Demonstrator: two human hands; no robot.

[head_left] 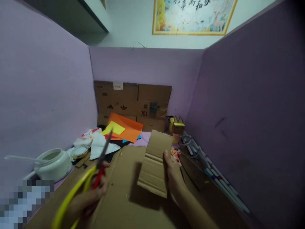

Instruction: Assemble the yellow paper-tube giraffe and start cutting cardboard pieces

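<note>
My left hand [91, 195] is closed round a pair of scissors [89, 178] with yellow and red handles. Their dark blades point up and away from me, and motion blurs both hand and handles a little. On the other side, my right hand [175, 175] grips a folded strip of brown cardboard [154, 163] by its right edge. Two creases cross the strip, which is tilted above a large flat cardboard sheet [119, 203] and casts a shadow on it. The scissors and the strip are apart.
Orange paper [131, 127], yellow paper [115, 128] and white paper [101, 148] lie at the back left. A white pot [53, 167] stands left, a small cardboard box [178, 128] back right. Rods [221, 178] line the right wall; a cardboard panel [128, 95] leans behind.
</note>
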